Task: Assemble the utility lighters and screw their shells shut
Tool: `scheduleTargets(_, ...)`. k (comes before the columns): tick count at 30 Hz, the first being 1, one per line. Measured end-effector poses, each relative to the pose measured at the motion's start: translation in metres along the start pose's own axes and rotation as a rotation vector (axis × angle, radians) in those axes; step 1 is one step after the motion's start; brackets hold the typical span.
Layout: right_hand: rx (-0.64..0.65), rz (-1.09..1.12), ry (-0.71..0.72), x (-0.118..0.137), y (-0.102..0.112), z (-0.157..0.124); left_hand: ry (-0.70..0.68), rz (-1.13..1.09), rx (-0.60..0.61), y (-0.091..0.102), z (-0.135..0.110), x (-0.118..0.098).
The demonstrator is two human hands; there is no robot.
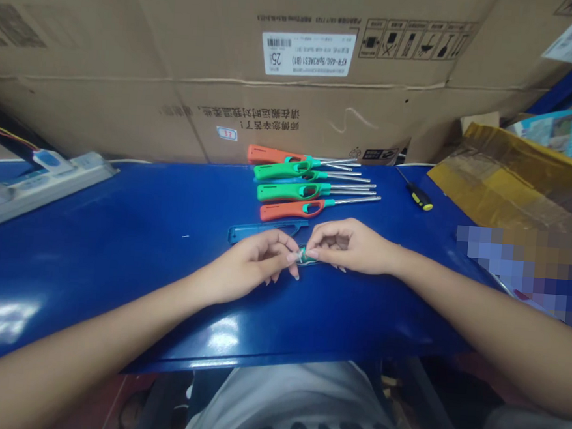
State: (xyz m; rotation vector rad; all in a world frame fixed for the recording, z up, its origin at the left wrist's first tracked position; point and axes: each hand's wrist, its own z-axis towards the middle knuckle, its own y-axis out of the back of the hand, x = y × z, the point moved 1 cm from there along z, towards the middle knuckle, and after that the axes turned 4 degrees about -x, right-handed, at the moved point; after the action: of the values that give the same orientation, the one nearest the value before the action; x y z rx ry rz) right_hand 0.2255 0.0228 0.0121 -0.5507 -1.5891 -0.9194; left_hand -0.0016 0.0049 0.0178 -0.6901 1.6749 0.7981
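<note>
Cardboard cartons printed with Chinese text and a white label stood stacked behind a blue metal workbench. Along the left edge of the surface lay a white power strip. A yellow taped parcel sat at the back right corner, and a yellow-handled screwdriver lay just beside it. Toward the back edge, 4 long-nozzle utility lighters, 2 orange and 2 green, lay side by side with their metal rods pointing right. In front of them lay a blue lighter shell half. Near the middle of the surface, the left hand and right hand met, their fingers curled and pinching a small green-and-silver part from either side. Those fingers hid most of its shape.
</note>
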Motion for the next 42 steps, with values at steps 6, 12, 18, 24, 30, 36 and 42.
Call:
scheduleTargets(6, -0.008, -0.071, 0.049, -0.002, 0.001, 0.001, 0.010, 0.010, -0.020, -0.001, 0.000, -0.001)
scheduleTargets(12, -0.023, -0.084, 0.082, -0.004, 0.002, 0.000, -0.011, -0.003, -0.070, -0.005, -0.001, 0.000)
scheduleTargets(18, -0.034, -0.104, 0.114, -0.003, 0.001, -0.001, -0.082, 0.001, -0.131, -0.009, -0.003, 0.001)
scheduleTargets(24, -0.042, -0.130, 0.177, -0.001, 0.002, -0.002, -0.128, 0.051, -0.155, -0.011, -0.005, 0.004)
scheduleTargets(30, -0.050, -0.159, 0.197, -0.001, 0.001, -0.001, -0.154, 0.077, -0.168, -0.011, -0.006, 0.006)
scheduleTargets(36, -0.057, -0.181, 0.218, -0.001, -0.001, -0.002, -0.166, 0.114, -0.174, -0.011, -0.005, 0.007)
scheduleTargets(42, -0.097, 0.011, 0.123, -0.003, -0.001, 0.001, -0.132, 0.106, -0.230, -0.009, -0.003, 0.005)
